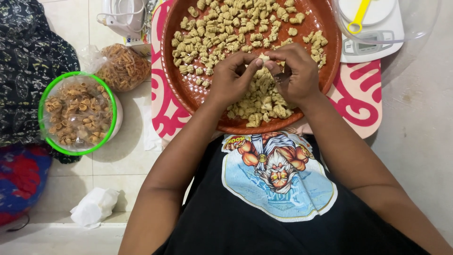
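Left hand: my left hand (232,75) is curling in, its thumb and fingertips pinching one side of a small pale lump of dough (262,57).
Right hand: my right hand (296,73) is closing on the same lump from the right, fingers bent and pressed towards the left hand's, with something dark tucked under its fingers that I cannot make out.
Dough lump: it is sitting between both sets of fingertips, held just above the middle of the tray.
Doing it well: I judge that light, even pressure from both thumbs is what I should be giving it, so the piece is coming out like the others and not flattening.
Round brown ridged tray (186,89): it is resting on a pink and white patterned mat (358,94) and holding many small ridged, curled pale dough pieces (222,28), spread far and left, heaped nearer my hands.
Green-rimmed bowl (46,97): at left, it is holding browner, fried-looking curls under a clear plastic bag.
Clear plastic bag (122,66): beyond the bowl, it is holding darker snack pieces.
White kitchen scale (373,35): far right, under a clear bowl with a yellow utensil.
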